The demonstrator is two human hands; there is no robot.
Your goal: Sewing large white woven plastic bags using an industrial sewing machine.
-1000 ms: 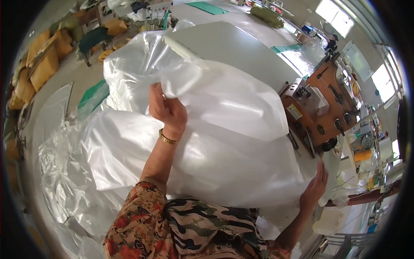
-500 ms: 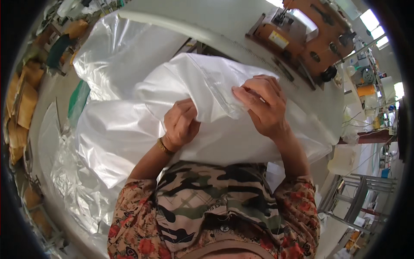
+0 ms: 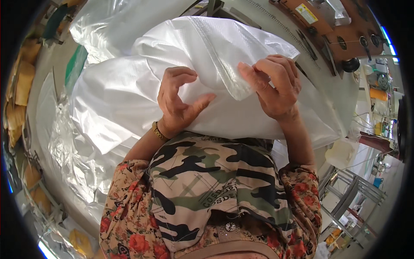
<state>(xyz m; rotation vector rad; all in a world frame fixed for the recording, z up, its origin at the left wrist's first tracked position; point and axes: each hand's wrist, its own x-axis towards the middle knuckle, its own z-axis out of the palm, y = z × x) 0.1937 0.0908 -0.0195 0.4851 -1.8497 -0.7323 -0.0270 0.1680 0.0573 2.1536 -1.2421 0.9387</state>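
Softly, white sheeting (image 3: 174,47) gleams; left hand (image 3: 174,103) gapes empty, right hand (image 3: 278,88) half-curled, hold unclear.

"What sits just behind the left grip (image 3: 179,100)?"
"A gold-coloured band (image 3: 158,131) round the wrist; farther back, a tan sleeve (image 3: 129,203) with red and dark flowers."
"And behind the right grip (image 3: 278,88)?"
"A matching floral sleeve (image 3: 304,194)."
"Between those sleeves?"
"A camouflage overgarment (image 3: 194,172), beige, green and black. Farthest from both grips, a round, shiny button (image 3: 230,227) beside a tan neckband (image 3: 226,248)."
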